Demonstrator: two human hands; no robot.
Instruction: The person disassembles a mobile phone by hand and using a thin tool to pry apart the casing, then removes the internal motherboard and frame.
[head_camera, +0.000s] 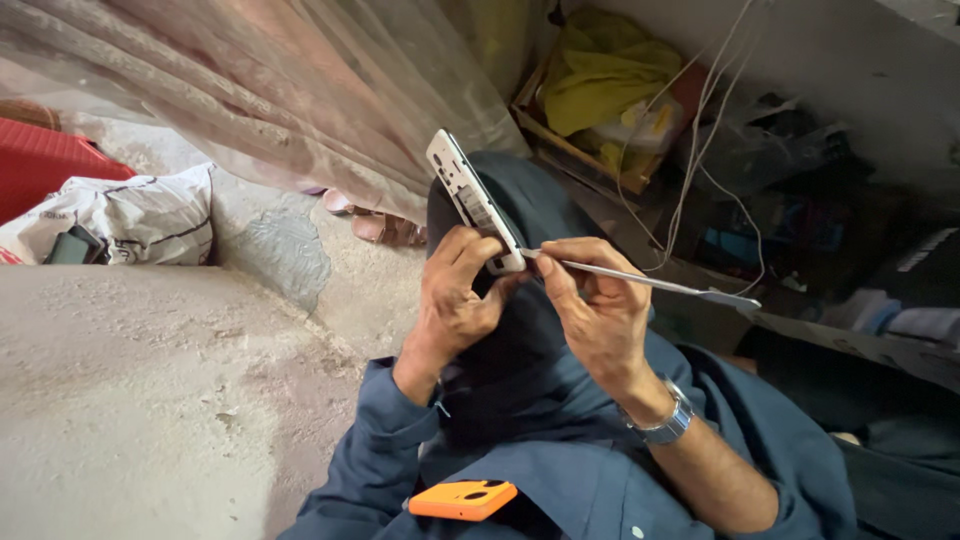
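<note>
Phone casing (470, 200), white and opened so its inner frame shows, is held tilted above the lap, its lower end pinched in the left hand (455, 295), whose fingers are curled shut around that end, apparently to steady it. A thin metal prying tool (640, 280) is gripped between thumb and fingertips of the right hand (595, 310), closed on the shaft near its tip, and the tip is set against the casing's lower corner, seemingly at the seam. A metal wristwatch (668, 420) is worn on the right wrist. An orange phone (462, 498) is rested on the dark blue garment (560, 470) near the bottom edge. Farther off, a white sack (130, 215) lies on the concrete floor (150, 390), and white cables (700, 130) hang at the right.
</note>
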